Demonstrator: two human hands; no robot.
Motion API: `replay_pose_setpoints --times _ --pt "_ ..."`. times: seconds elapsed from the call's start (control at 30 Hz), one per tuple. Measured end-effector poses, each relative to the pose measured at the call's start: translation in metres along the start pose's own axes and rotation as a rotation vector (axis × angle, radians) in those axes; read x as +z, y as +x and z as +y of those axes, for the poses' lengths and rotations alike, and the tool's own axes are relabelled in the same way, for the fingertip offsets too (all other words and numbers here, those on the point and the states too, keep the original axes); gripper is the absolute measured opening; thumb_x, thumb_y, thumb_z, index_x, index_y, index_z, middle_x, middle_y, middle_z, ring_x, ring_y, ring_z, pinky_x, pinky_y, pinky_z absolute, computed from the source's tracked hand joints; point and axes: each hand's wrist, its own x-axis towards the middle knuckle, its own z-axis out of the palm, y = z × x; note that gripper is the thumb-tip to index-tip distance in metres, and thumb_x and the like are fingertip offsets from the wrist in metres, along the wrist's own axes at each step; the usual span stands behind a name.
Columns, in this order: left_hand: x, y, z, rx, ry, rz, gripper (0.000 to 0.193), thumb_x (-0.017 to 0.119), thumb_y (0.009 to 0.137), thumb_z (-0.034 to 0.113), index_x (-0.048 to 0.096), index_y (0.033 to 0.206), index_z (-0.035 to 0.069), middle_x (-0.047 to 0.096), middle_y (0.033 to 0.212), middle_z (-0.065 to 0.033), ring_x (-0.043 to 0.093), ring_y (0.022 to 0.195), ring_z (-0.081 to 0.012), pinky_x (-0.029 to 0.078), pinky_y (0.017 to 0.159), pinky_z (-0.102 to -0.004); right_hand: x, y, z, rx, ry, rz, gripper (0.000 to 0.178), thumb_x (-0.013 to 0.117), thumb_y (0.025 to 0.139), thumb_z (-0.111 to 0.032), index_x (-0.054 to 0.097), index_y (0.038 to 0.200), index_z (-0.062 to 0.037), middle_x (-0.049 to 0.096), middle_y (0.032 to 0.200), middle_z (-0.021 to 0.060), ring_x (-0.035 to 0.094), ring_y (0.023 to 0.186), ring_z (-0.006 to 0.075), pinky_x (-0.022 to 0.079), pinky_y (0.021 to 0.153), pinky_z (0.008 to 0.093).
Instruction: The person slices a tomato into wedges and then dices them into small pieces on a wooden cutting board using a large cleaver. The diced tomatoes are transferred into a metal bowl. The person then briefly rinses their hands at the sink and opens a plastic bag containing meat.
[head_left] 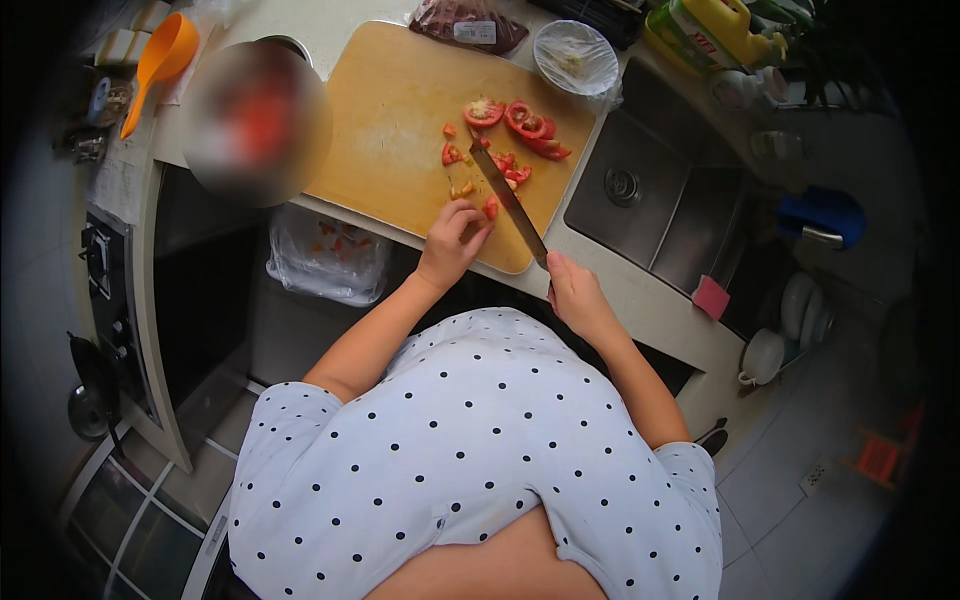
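Right grip (577,295) wrapped around handle of kitchen knife (513,209), blade running forward-left from it over tan cutting board (385,125); left grip (455,240) at board's near edge, fingers curled, cannot tell whether pinching anything; small tomato piece (490,207) just right of left grip; diced tomato (515,175) and larger tomato slices (528,122) farther ahead; steel sink (610,222) ahead-right of right grip.

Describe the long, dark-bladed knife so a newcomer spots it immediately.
Find the large, yellowish, rectangular cutting board. Across its right side, beside red cut tomato pieces, slants a long, dark-bladed knife, gripped by the right hand. Unlike the red pieces, it is straight, narrow and dark.
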Motion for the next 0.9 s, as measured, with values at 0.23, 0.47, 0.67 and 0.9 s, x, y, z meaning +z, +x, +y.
replay_pose_setpoints --times 0.23,0.47,0.67,0.9 --pt "0.010 0.005 -0.004 0.083 0.027 0.047 0.016 0.070 0.070 0.000 0.063 0.084 0.000 0.059 0.087 -0.0135 0.058 0.081 -0.0307 0.048 0.071 -0.0356 -0.001 -0.008 0.011 -0.054 -0.096 -0.032 0.047 0.037 0.098 -0.037 0.057 0.115 0.0018 0.063 0.091 0.0251 0.062 0.088 0.0359 0.046 0.079 0.0382" --pt "0.008 0.003 -0.011 0.072 0.032 0.029 0.015 0.067 0.069 -0.001 0.064 0.084 0.001 0.060 0.086 -0.0138 0.058 0.080 -0.0316 0.049 0.070 -0.0365 0.019 0.012 0.010 -0.173 -0.172 0.049 0.045 0.038 0.097 -0.036 0.056 0.115 0.0006 0.062 0.094 0.0271 0.059 0.092 0.0417 0.047 0.081 0.0426" --pt "0.010 0.004 -0.013 0.126 0.074 0.052 0.015 0.065 0.070 -0.002 0.063 0.085 0.001 0.060 0.086 -0.0149 0.058 0.081 -0.0328 0.048 0.072 -0.0372 0.041 0.034 0.017 -0.276 -0.201 0.150 0.044 0.039 0.097 -0.037 0.057 0.115 -0.0007 0.062 0.089 0.0271 0.060 0.086 0.0425 0.049 0.075 0.0427" --pt "0.000 0.018 0.006 -0.238 -0.113 0.002 0.022 0.061 0.072 -0.006 0.061 0.093 0.000 0.058 0.093 -0.0135 0.057 0.086 -0.0306 0.048 0.073 -0.0365 0.012 -0.004 0.031 -0.042 0.028 0.038 0.050 0.036 0.098 -0.041 0.058 0.105 0.0025 0.058 0.064 0.0124 0.057 0.053 0.0225 0.046 0.054 0.0334"
